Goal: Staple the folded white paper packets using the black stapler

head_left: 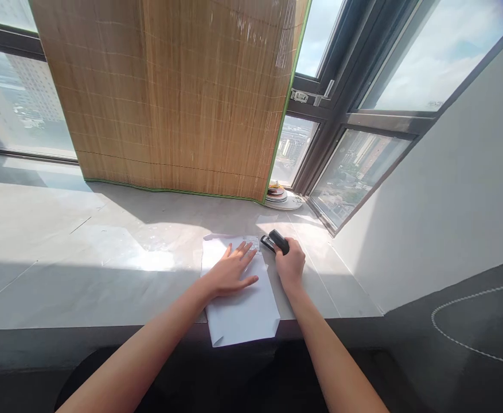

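Observation:
White sheets of paper (245, 315) lie on the stone window sill, with the near end jutting past its front edge. My left hand (234, 269) rests flat on the upper half of the paper, fingers spread. Some dark print or pattern shows at the paper's top right corner, beyond my fingertips. My right hand (291, 265) is closed round a black stapler (279, 241), just right of that corner. The stapler's jaws point left toward the paper and look parted; I cannot tell whether they touch it. The near corners of the paper curl or fold.
A bamboo blind (169, 103) with green edging hangs down to the back of the sill (83, 287). A stack of round plate-like things (282, 199) stands by the window corner. A white wall (440, 189) closes the right side, with a looped cord (436, 321) below it.

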The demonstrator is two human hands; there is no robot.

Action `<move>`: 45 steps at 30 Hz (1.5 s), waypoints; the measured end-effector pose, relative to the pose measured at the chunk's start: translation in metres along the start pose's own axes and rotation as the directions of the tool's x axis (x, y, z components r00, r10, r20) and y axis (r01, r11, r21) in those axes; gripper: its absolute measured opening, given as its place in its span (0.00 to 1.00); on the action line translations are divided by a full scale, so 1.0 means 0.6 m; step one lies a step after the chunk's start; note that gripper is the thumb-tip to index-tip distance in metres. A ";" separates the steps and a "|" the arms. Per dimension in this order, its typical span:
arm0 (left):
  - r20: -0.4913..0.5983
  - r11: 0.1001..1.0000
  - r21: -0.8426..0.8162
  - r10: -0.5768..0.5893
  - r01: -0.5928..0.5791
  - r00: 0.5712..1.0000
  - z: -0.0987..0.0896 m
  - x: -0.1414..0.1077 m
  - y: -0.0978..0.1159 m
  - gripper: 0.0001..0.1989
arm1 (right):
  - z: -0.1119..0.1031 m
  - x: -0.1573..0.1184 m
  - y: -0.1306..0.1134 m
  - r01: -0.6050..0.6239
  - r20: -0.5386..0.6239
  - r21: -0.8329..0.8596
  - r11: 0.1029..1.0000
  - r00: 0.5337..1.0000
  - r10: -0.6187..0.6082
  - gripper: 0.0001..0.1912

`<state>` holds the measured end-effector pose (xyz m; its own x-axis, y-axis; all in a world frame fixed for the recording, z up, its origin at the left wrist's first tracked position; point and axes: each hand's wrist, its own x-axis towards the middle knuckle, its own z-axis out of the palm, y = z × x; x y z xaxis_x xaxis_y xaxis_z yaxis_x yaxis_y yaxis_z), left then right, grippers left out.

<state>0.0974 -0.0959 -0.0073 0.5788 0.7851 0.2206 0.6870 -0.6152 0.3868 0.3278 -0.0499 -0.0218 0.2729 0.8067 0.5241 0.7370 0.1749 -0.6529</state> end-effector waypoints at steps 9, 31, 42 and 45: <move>-0.696 0.944 -0.303 -0.314 0.133 0.645 -0.053 -0.025 -0.039 0.16 | 0.002 -0.034 -0.055 0.362 0.273 0.422 0.831 0.824 -0.497 0.09; -0.418 0.413 0.279 -0.761 0.867 0.497 -0.114 -0.213 -0.172 0.32 | -0.011 -0.003 -0.023 0.111 0.303 0.417 0.902 0.919 -0.253 0.28; -0.450 0.434 0.261 -0.735 0.862 0.507 -0.123 -0.209 -0.165 0.26 | -0.013 -0.056 -0.057 0.221 0.538 0.280 0.934 0.770 -0.344 0.16; -0.454 0.429 0.260 -0.736 0.865 0.502 -0.123 -0.209 -0.163 0.26 | -0.058 -0.036 -0.004 0.181 0.533 0.291 0.940 0.785 -0.316 0.18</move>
<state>-0.0747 -0.1287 -0.0067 -0.4146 0.8798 0.2324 0.9099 0.3960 0.1238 0.3415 -0.0873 -0.0124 -0.3482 0.8787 0.3265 0.5619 0.4744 -0.6777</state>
